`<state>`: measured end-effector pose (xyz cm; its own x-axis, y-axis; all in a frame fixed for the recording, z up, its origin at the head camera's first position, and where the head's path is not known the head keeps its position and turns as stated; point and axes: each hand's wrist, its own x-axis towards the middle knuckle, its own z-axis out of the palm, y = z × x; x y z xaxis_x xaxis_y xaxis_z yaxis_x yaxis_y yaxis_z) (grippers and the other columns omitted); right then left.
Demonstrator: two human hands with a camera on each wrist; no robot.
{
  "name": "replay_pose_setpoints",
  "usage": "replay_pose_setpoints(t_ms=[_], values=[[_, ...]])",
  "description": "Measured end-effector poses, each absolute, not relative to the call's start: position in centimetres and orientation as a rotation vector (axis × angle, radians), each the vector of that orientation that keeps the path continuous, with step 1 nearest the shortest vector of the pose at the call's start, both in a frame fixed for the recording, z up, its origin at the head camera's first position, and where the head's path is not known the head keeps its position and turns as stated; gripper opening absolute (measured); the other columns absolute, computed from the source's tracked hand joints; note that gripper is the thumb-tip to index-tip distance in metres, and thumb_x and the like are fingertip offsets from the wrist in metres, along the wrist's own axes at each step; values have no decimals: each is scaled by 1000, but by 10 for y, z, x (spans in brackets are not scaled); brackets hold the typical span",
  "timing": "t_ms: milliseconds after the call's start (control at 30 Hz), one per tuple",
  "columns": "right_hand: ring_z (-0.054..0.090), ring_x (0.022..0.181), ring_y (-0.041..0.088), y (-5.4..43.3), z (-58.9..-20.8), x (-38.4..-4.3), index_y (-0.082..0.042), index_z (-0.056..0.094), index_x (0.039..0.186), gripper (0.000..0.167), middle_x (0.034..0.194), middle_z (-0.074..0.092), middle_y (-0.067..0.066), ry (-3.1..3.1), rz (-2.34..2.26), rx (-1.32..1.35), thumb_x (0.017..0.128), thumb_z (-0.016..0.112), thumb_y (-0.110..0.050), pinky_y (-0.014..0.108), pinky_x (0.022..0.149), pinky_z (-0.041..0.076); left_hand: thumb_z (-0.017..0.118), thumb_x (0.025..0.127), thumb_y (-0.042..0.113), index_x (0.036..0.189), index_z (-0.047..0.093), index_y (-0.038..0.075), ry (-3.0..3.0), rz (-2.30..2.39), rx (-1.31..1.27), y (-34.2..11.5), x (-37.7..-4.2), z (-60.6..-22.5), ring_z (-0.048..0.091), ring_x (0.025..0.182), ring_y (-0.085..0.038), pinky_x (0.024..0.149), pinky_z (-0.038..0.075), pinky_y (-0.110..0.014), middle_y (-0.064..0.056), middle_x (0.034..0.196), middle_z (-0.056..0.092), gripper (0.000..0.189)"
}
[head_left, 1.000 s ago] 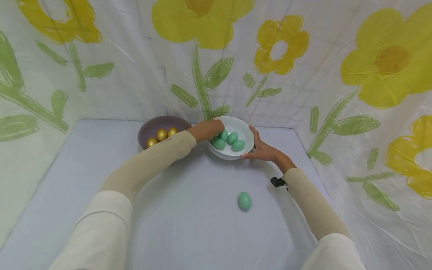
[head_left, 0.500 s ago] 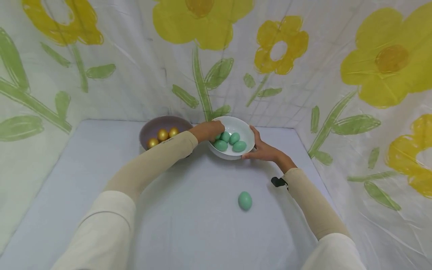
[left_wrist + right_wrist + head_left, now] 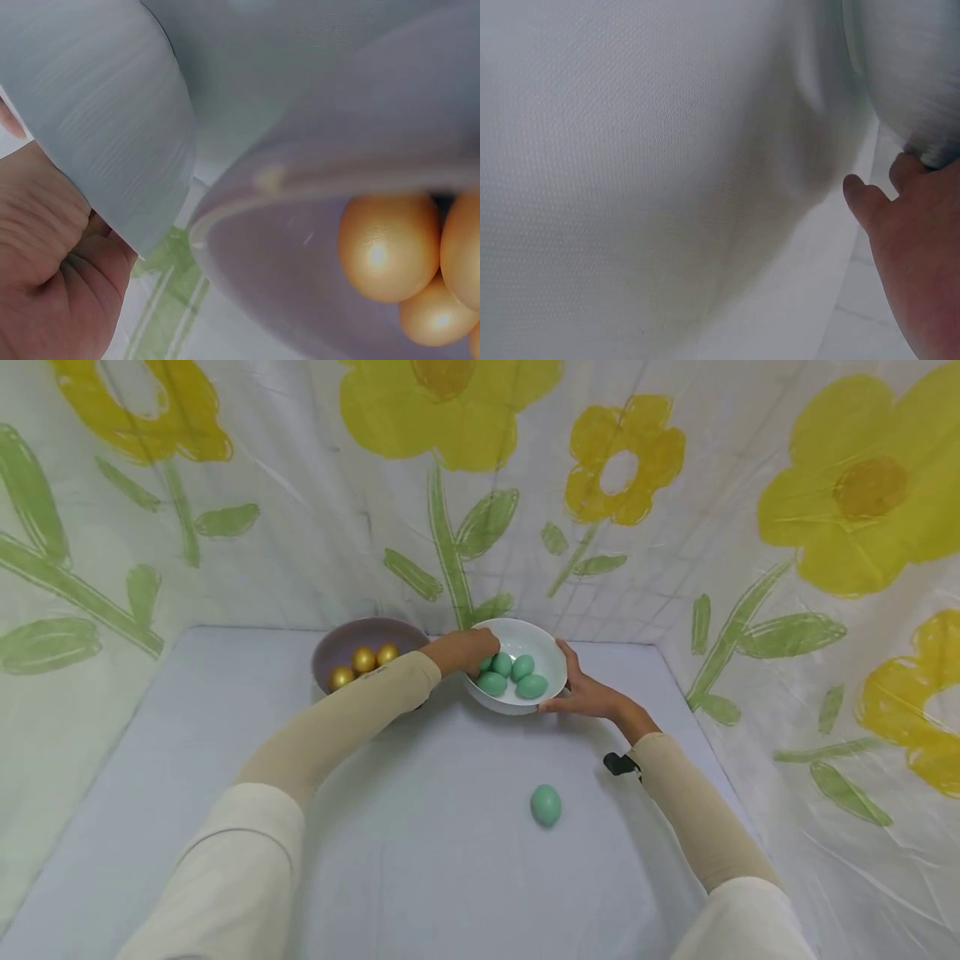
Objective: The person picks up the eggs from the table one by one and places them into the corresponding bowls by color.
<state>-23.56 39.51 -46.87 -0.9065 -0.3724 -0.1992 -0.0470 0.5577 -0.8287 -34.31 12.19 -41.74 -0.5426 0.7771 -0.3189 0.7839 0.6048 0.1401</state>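
At the back of the table stands a white bowl (image 3: 507, 705) with several green eggs (image 3: 532, 686) inside. My left hand (image 3: 463, 651) reaches over its left rim, with the fingers bent down among the eggs. In the left wrist view, the bowl's wall hides those fingers, so I cannot tell what they hold. My right hand (image 3: 588, 693) grips the bowl's right side, thumb low at the front and fingers behind. The right wrist view has that hand against the bowl's wall.
A purple-brown bowl (image 3: 330, 643) with several gold eggs (image 3: 390, 247) stands left of the white bowl, partly behind my left forearm. One green egg (image 3: 546, 806) lies on the cloth-covered table (image 3: 435, 860). A flower-printed curtain (image 3: 300, 527) hangs behind.
The green eggs in the white bowl have shifted slightly to the right, away from my left fingers. Both hands stay at the bowl; the view itself has shifted slightly.
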Motion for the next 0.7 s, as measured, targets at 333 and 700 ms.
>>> replay_pose_setpoints(t_ms=[333, 700], values=[[-2, 163, 31, 395, -471, -236, -25, -28, 164, 135, 175, -14, 9, 2449, -1260, -344, 91, 86, -32, 58, 129, 11, 80, 96, 12, 132, 65, 5, 2453, -5, 1204, 120, -345, -418, 58, 113, -23, 103, 51, -42, -12, 131, 63, 40], [1, 163, 34, 396, -467, -236, -23, -27, 164, 137, 175, -14, 10, 2462, -1276, -341, 89, 88, -38, 58, 129, 11, 83, 94, 18, 150, 54, 0, 2395, 105, 1215, 115, -350, -405, 50, 141, -30, 118, 42, -44, -16, 152, 54, 66]])
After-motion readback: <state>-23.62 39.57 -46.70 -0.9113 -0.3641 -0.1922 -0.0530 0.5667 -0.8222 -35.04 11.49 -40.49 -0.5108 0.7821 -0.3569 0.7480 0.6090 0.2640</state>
